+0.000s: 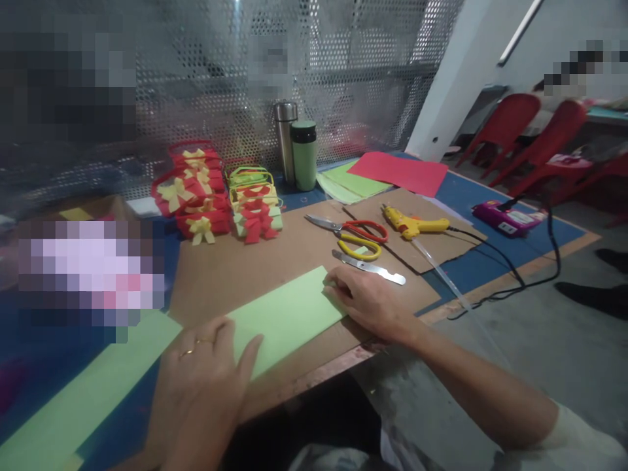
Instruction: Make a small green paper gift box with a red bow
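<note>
A light green paper sheet (284, 317) lies on the brown cardboard on the table. My left hand (203, 366), with rings on it, rests on the sheet's left end, fingers laid down and thumb apart. At its right end, my right hand (367, 297) has curled fingers closed at the paper's edge; the fingertips are partly hidden. Just beyond that hand lie a flat metal blade (377, 267) and scissors (360, 239) with red and yellow handles. Another long green strip (98, 386) extends to the lower left.
Red baskets (206, 216) with yellow bows and green baskets (255, 209) with red bows stand at the back left. Behind are a steel flask (284, 140) and a green tumbler (304, 157). A yellow glue gun (415, 226), its cord and a purple box (507, 219) lie right.
</note>
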`<action>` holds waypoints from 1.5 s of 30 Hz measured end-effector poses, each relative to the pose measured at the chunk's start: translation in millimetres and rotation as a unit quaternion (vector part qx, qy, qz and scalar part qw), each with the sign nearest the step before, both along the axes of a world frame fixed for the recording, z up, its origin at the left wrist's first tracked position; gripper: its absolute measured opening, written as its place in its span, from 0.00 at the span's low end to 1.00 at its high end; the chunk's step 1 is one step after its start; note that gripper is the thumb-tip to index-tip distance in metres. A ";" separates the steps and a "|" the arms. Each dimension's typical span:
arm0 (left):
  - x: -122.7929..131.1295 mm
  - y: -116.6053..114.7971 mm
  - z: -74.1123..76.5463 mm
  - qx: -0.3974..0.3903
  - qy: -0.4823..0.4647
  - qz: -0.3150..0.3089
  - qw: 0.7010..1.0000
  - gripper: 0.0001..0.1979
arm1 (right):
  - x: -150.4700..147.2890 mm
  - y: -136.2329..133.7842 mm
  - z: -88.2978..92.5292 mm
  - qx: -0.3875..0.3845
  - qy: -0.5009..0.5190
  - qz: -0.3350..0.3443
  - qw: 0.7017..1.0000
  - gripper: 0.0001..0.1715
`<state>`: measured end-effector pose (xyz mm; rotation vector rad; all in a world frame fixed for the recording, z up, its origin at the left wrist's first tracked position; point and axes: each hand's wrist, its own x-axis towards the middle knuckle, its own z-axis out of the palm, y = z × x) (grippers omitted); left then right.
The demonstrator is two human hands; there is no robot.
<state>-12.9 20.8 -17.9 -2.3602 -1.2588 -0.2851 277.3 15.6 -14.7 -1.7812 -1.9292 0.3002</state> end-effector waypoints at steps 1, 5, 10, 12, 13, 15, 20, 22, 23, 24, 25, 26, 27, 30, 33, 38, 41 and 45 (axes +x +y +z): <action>-0.2 -0.1 0.0 0.000 0.002 0.002 1.000 0.21 | 0.0 0.1 -0.1 -0.002 -0.001 0.000 1.000 0.03; -0.1 -1.1 1.1 0.010 0.011 -0.006 1.000 0.22 | 0.0 0.2 0.0 -0.005 -0.009 -0.002 1.000 0.03; 1.3 -2.2 1.8 0.036 -0.003 -0.015 0.999 0.24 | -0.4 -0.1 0.1 0.004 -0.012 -0.005 1.000 0.03; 1.1 -1.5 0.5 0.041 -0.006 -0.018 0.999 0.25 | -0.5 0.0 -0.7 0.008 -0.015 -0.009 1.000 0.03; 0.8 -0.8 -0.4 0.044 -0.008 -0.019 0.999 0.25 | -0.5 0.1 -1.3 0.009 -0.016 -0.009 1.000 0.03; -0.1 0.6 -2.3 0.049 -0.014 -0.019 0.999 0.28 | -0.3 0.6 -2.9 0.013 -0.015 -0.007 1.000 0.02; 0.1 -1.0 -0.2 0.030 -0.004 -0.016 0.999 0.29 | 0.0 1.1 -6.4 0.018 -0.022 -0.011 1.000 0.03; 2.0 -4.4 3.5 0.006 0.016 -0.016 1.000 0.25 | 0.0 1.1 -7.0 0.024 -0.026 -0.012 0.999 0.04; 3.5 -6.3 5.6 -0.005 0.024 -0.012 1.000 0.24 | 0.0 1.1 -7.1 0.027 -0.028 -0.012 0.999 0.04; 5.2 -8.0 7.6 -0.015 0.029 -0.007 0.999 0.23 | 0.2 1.1 -7.0 0.030 -0.031 -0.012 0.999 0.05; 7.1 -9.4 9.6 -0.025 0.029 0.000 0.999 0.22 | 0.4 1.1 -6.9 0.030 -0.034 -0.012 0.999 0.05; 9.0 -10.5 11.5 -0.035 0.026 0.007 0.999 0.22 | 0.8 1.1 -6.6 0.030 -0.037 -0.011 0.999 0.05; 10.8 -11.1 13.4 -0.045 0.021 0.014 0.999 0.22 | 1.1 1.1 -6.4 0.031 -0.039 -0.008 0.999 0.06; 15.4 -10.6 19.0 -0.078 0.013 0.035 0.996 0.23 | 2.1 0.9 -5.5 0.035 -0.043 -0.001 0.998 0.07; 18.1 -8.6 23.9 -0.094 0.034 0.047 0.994 0.25 | 1.5 0.9 -3.2 0.023 -0.044 -0.007 0.999 0.07; 23.8 -8.1 32.1 -0.115 0.072 0.066 0.989 0.25 | -0.2 0.4 3.2 -0.014 -0.050 -0.011 0.999 0.08; 31.6 -10.3 40.6 -0.133 0.084 0.080 0.984 0.24 | 1.2 -0.3 3.7 -0.001 -0.077 -0.006 0.997 0.09; 44.4 -14.3 55.1 -0.164 0.111 0.106 0.974 0.24 | -0.5 -1.1 1.3 0.119 -0.152 0.048 0.980 0.11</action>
